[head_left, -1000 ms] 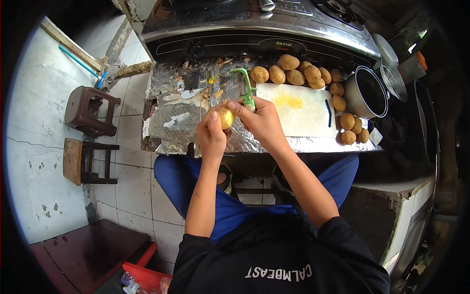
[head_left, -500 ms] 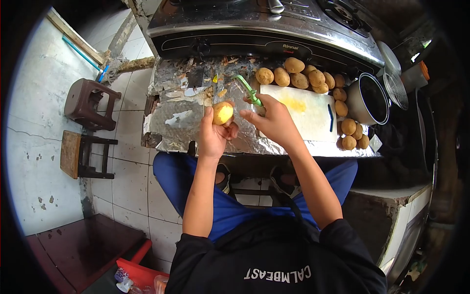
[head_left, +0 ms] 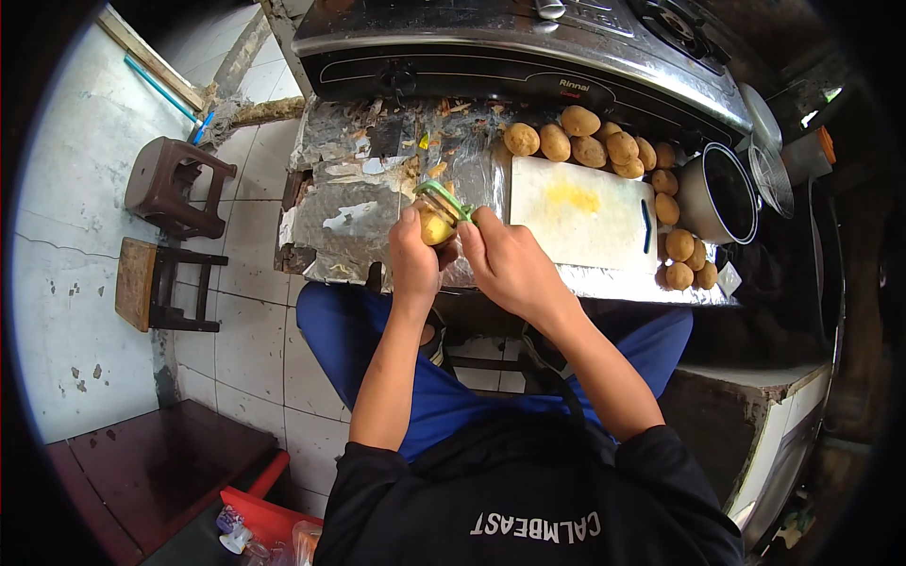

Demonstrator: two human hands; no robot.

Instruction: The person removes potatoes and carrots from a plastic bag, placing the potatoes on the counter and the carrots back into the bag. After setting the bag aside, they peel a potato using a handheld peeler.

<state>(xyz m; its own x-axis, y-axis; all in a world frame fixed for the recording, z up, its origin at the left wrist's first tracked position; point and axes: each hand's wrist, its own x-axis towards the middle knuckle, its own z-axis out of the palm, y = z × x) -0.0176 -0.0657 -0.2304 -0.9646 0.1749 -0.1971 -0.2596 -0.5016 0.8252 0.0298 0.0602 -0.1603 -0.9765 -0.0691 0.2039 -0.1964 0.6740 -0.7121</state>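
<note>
A partly peeled potato [head_left: 435, 229] sits in my left hand [head_left: 413, 261], its fingers wrapped round it. My right hand [head_left: 512, 260] grips a green peeler [head_left: 444, 200], whose head lies right at the potato's upper side. Scraps of peel [head_left: 437, 171] lie on the foil-covered surface [head_left: 363, 247] beyond my hands. To the right is a white cutting board [head_left: 552, 226] with a yellow stain and a dark slot handle. Unpeeled potatoes [head_left: 590, 152] line the board's far and right sides.
A metal pot [head_left: 694, 200] stands right of the potatoes, with a wire strainer [head_left: 772, 179] beside it. Across the back runs a black gas stove [head_left: 472, 75]. Two low stools, a brown plastic stool [head_left: 170, 184] and a wooden-topped stool [head_left: 135, 285], are on the tiled floor at left.
My right hand has brought the peeler left and down onto the potato; before, it was held apart from it. The potato has turned and dropped slightly in my left hand.
</note>
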